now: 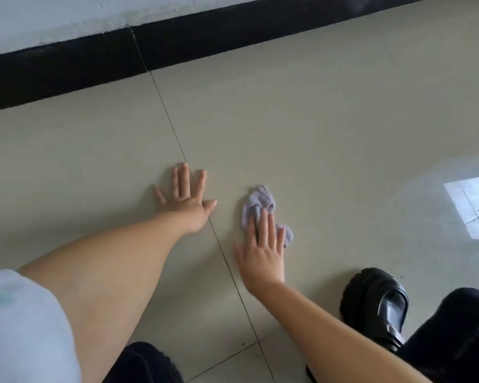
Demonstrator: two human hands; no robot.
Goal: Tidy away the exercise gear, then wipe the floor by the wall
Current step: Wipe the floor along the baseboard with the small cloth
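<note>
Nearest the camera, at the lower left, a pale sleeve (22, 327) covers the person's left upper arm, and dark trousers (454, 335) fill the lower right beside a glossy black shoe (376, 302) planted on the floor.

The floor (288, 120) is laid in large beige tiles, with a thin dark grout line (174, 134) running from the wall down towards the camera and passing between the two arms. A black skirting board (67, 67) runs along the foot of the white wall (53, 15) across the top of the view. A bright window reflection (470, 205) lies on the tiles at the right edge.

The left arm stretches forward and nearly straight. The left hand (186, 200) is pressed flat on the floor, palm down, fingers spread and pointing towards the wall, its grip open and empty, with the thumb reaching across the grout line.

The right arm comes in from the lower right, angled up and to the left. The right hand (263, 250) lies palm down with its fingers flat on top of a small lilac cloth (257, 201), pressing rather than clutching it, so that grip is open too.

The cloth is crumpled on the tile just right of the grout line, well apart from the skirting. Its long axis runs from upper left to lower right, and part of it is hidden under the fingers.
</note>
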